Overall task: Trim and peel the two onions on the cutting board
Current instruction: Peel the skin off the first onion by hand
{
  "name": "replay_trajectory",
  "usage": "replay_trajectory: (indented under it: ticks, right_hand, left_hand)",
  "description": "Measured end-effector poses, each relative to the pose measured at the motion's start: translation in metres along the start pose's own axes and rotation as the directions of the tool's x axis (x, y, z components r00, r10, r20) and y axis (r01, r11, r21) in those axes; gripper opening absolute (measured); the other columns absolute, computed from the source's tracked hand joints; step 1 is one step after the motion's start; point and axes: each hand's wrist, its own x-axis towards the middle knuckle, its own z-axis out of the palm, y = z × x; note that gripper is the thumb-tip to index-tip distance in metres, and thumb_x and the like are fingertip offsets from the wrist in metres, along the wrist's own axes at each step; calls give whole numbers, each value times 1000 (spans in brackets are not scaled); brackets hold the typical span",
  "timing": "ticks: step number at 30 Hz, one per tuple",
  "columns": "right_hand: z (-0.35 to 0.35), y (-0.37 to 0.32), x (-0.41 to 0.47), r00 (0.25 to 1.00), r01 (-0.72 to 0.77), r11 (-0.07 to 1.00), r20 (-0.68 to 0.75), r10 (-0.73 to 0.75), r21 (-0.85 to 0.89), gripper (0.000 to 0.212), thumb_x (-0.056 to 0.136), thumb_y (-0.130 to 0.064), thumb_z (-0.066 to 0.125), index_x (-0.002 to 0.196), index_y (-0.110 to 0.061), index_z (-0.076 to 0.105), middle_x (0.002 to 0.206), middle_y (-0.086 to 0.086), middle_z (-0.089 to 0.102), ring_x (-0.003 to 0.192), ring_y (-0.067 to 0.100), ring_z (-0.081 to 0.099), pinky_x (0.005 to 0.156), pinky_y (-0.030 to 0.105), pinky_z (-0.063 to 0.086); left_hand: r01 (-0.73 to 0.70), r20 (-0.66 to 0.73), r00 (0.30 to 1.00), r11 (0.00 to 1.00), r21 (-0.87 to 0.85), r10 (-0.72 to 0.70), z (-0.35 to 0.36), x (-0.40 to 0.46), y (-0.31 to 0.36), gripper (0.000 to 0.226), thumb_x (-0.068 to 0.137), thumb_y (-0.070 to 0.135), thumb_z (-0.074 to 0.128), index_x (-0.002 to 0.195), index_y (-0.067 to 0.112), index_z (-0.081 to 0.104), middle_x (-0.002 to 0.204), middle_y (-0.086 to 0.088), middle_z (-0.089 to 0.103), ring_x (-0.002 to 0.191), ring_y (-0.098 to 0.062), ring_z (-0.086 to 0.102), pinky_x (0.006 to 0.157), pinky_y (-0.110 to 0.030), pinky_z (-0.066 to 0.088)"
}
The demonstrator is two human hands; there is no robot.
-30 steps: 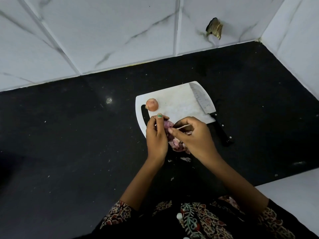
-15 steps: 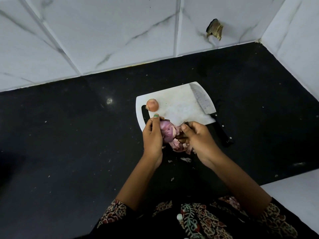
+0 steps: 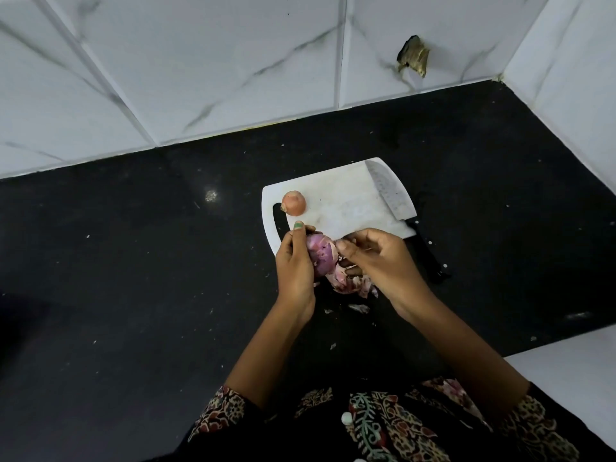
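No readable text, label, brand or number shows anywhere

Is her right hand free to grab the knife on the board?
Probably not yet: the right hand is pinching skin off the purple onion. The knife lies uncovered just beyond it.
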Motion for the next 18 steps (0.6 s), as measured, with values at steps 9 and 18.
replay_trajectory:
  ticks: [9, 18]
  right_hand:
    - [-11, 23, 10, 979, -15, 993, -205, -9, -113, 20, 85, -7, 68, 82, -26, 62, 81, 9, 68, 68, 20, 67, 64, 32, 55]
    - [-14, 20, 10, 970, 125, 866, -126, -210, -484, 16, 93, -23, 57, 83, -13, 63, 89, 6, 50, 75, 14, 54, 68, 26, 41]
  left_hand:
    - [422, 165, 907, 841, -339, -388, -9, 1, 8, 47, 95, 54, 40, 105, 12, 59, 86, -6, 65, 73, -17, 58, 70, -31, 46]
    - [472, 260, 881, 763, -441, -395, -10, -3, 15, 43, 95, 49, 42, 85, 12, 61, 70, -4, 65, 58, -15, 60, 51, -23, 51]
